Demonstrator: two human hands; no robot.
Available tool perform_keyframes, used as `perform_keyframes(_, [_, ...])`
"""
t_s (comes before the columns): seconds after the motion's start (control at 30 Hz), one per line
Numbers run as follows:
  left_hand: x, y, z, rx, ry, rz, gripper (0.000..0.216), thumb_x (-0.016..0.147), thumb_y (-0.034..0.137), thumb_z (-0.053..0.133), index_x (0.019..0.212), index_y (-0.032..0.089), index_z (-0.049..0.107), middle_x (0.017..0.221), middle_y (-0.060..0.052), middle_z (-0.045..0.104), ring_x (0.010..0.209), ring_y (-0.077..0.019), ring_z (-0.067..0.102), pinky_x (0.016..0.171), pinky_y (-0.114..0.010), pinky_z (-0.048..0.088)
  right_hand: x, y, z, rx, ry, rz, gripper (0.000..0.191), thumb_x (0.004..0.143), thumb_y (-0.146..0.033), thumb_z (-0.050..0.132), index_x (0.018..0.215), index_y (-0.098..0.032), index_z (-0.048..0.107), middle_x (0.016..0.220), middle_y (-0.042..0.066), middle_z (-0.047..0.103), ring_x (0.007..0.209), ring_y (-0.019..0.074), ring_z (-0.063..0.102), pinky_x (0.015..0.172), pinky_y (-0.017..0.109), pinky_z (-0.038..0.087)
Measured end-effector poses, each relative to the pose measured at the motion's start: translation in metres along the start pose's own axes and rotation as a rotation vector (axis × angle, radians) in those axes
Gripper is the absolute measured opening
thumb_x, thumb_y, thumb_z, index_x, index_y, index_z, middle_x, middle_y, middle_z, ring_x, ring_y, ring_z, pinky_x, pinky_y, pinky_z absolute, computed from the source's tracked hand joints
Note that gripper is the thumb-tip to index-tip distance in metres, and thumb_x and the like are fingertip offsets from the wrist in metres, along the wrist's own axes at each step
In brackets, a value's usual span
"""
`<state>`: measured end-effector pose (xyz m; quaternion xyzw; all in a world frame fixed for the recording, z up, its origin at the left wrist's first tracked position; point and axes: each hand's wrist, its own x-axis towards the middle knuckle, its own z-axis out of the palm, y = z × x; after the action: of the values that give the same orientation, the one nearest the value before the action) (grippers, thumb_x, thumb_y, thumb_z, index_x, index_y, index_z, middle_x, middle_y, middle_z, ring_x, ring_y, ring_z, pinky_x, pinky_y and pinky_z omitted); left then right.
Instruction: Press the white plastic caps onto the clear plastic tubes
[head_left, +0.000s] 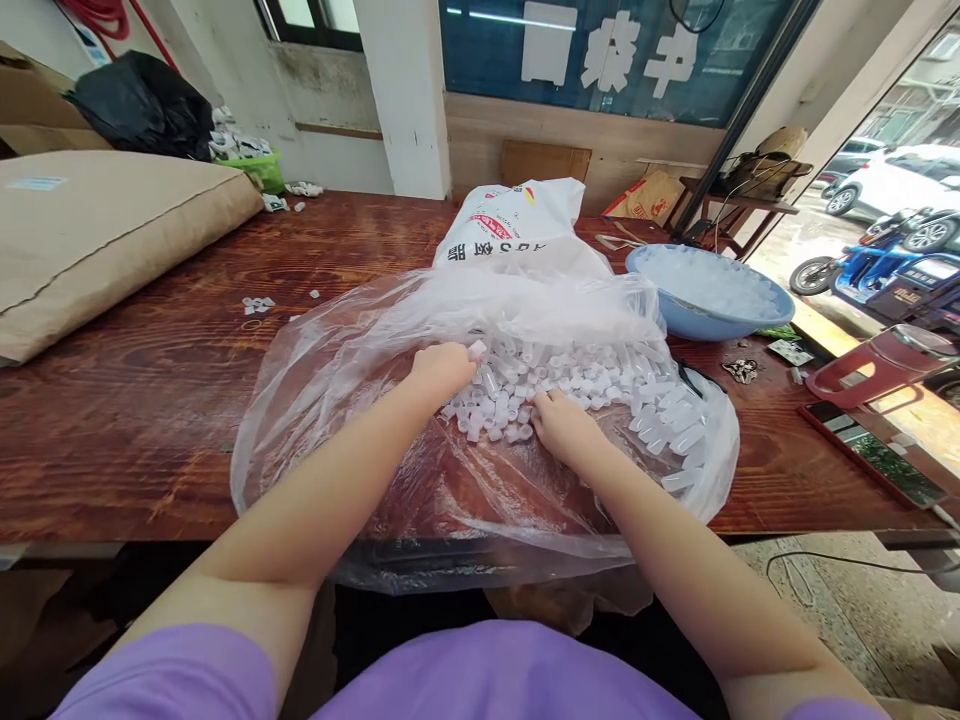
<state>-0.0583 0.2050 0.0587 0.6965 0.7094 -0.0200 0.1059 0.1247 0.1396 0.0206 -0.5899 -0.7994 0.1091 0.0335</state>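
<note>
A clear plastic bag [315,400] lies spread open on the wooden table [150,400] in front of me. On it sits a heap of small white plastic tubes [570,375]. My left hand [439,368] is closed at the heap's left edge, with one small tube pinched at its fingertips. My right hand [562,425] rests knuckles-up at the heap's near edge, fingers curled into the tubes. What those fingers hold is hidden.
A blue basin [709,320] of white pieces stands at the right, behind it a white printed sack [517,225]. A big brown paper sack [90,230] lies at the left. A red stool [877,365], scooters and a car are outside on the right.
</note>
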Motion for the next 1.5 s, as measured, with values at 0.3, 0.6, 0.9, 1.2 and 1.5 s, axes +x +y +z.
perform_keyframes(0.3, [0.004, 0.020, 0.007, -0.062, -0.026, -0.017, 0.034, 0.081, 0.029, 0.047, 0.100, 0.007, 0.064, 0.112, -0.024, 0.061, 0.108, -0.0384, 0.053, 0.088, -0.045, 0.041, -0.017, 0.003, -0.003, 0.156, 0.124, 0.005, 0.032, 0.087, -0.015, 0.042, 0.116, -0.005, 0.050, 0.109, 0.017, 0.056, 0.103, 0.0231, 0.054, 0.088, 0.032, 0.042])
perform_keyframes(0.6, [-0.080, 0.027, 0.005, -0.479, -0.018, 0.394, 0.038, 0.086, 0.038, 0.043, 0.116, 0.018, 0.051, 0.107, -0.006, 0.064, 0.096, -0.0192, 0.060, 0.083, -0.028, 0.046, -0.065, 0.007, -0.008, 1.034, 0.483, -0.104, 0.024, 0.085, -0.026, 0.051, 0.108, -0.021, 0.052, 0.102, 0.007, 0.062, 0.092, 0.0157, 0.059, 0.080, 0.029, 0.048])
perform_keyframes(0.9, [-0.143, 0.007, 0.034, -1.080, -0.589, 0.454, 0.037, 0.081, 0.046, 0.049, 0.099, 0.016, 0.061, 0.063, 0.003, 0.053, 0.056, -0.0093, 0.046, 0.052, -0.020, 0.037, -0.103, 0.010, -0.023, 0.793, 0.189, -0.483, 0.019, 0.086, -0.020, 0.053, 0.101, -0.025, 0.063, 0.094, 0.003, 0.066, 0.087, 0.0135, 0.062, 0.076, 0.026, 0.050])
perform_keyframes(1.2, [-0.156, 0.002, 0.043, -0.868, -0.411, 0.452, 0.028, 0.082, 0.036, 0.047, 0.095, 0.015, 0.062, 0.090, -0.004, 0.064, 0.081, -0.0166, 0.057, 0.075, -0.027, 0.044, -0.106, -0.008, -0.003, 0.575, -0.084, -0.048, 0.055, 0.092, -0.048, 0.027, 0.060, -0.018, 0.060, 0.054, 0.002, 0.058, 0.053, 0.0129, 0.054, 0.053, 0.024, 0.041])
perform_keyframes(1.5, [-0.166, -0.011, 0.052, -0.861, -0.265, 0.452, 0.027, 0.084, 0.034, 0.045, 0.100, 0.017, 0.060, 0.097, -0.004, 0.064, 0.090, -0.0164, 0.057, 0.082, -0.027, 0.044, -0.106, -0.018, 0.000, 0.626, -0.079, -0.158, 0.039, 0.093, -0.040, 0.029, 0.082, -0.018, 0.059, 0.071, 0.004, 0.061, 0.067, 0.0162, 0.057, 0.062, 0.028, 0.044])
